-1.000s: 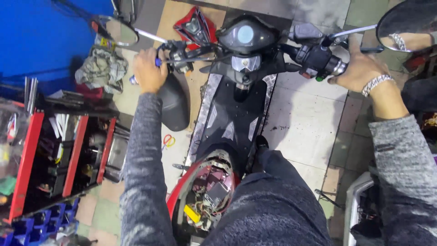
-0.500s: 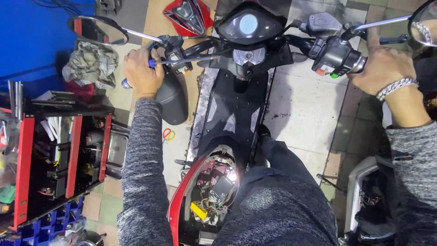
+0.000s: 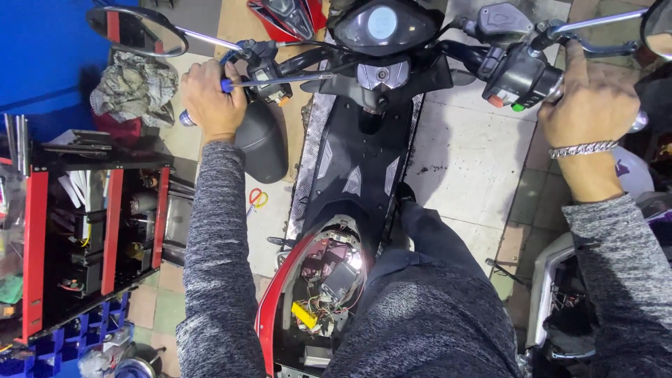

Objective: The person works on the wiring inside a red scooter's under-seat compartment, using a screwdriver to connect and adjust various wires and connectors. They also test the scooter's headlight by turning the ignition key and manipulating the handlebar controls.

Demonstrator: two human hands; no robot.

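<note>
Sat astride scooter, open seat bay with loose wiring just below me. Left hand clenched round left handlebar grip, blue-handled screwdriver pinned under fingers, shaft lying along bar toward centre. Right hand wrapped on right handlebar grip. Speedometer sat between both hands, farther ahead.

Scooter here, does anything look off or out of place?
Yes: the scooter's under-seat bay lies open with loose wires and parts bare. The left hand grips the handlebar while also holding a blue-handled screwdriver.
</note>
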